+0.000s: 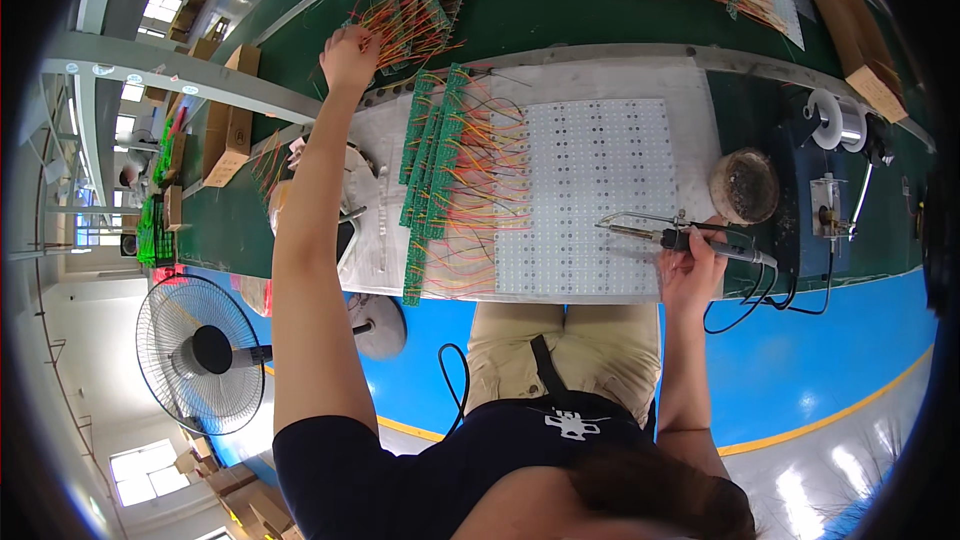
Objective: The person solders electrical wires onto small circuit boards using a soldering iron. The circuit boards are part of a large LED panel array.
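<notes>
Our right hand (693,268) grips a soldering iron (676,240) over the dotted white panel (600,170) on our bench (745,115).
Our left hand (350,58) curls at far, wire-tangled green boards (433,8); we cannot tell if it pinches one. Green strips (435,155) trail thin wires (492,190) toward the panel; round stickers (103,70) dot the grey beam (225,89); a rough round pot (745,186) stands right.
</notes>
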Motion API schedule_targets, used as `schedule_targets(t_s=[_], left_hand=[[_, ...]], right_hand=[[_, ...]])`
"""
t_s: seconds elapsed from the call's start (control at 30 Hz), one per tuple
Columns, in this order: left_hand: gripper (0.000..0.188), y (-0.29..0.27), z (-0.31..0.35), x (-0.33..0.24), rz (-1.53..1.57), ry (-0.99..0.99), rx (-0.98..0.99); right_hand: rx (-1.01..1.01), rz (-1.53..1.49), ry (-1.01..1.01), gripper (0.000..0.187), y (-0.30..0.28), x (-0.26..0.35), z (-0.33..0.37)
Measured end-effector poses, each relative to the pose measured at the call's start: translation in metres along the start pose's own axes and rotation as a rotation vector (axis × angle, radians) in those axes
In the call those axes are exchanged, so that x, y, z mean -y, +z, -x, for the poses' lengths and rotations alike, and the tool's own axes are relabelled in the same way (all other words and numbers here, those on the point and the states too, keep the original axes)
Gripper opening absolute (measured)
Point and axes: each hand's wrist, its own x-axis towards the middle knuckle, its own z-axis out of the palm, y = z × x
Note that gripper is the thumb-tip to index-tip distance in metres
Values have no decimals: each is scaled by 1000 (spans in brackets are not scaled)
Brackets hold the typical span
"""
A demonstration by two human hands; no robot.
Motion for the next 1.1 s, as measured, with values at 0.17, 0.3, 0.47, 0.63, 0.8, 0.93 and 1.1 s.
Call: schedule_targets(t_s=[0.17, 0.3, 0.47, 0.63, 0.8, 0.93, 1.1], left_hand=[[32, 9, -29, -68, -14, 153, 356], [42, 36, -48, -91, -215, 64, 499], [54, 30, -64, -109, -155, -48, 641], [51, 36, -68, -108, -120, -88, 577], [48, 44, -71, -113, -222, -103, 596], [42, 45, -82, -104, -260, -40, 665], [31, 18, -89, -109, -375, 122, 717]], right_hand=[[62, 6, -9, 12, -3, 3, 1], [-20, 17, -7, 13, 5, 3, 3], [-4, 0, 5, 13, 1, 3, 3], [31, 20, -16, 13, -6, 1, 1], [47, -1, 7, 12, -4, 4, 3], [28, -15, 31, 12, -1, 4, 4], [57, -23, 18, 11, -2, 5, 4]])
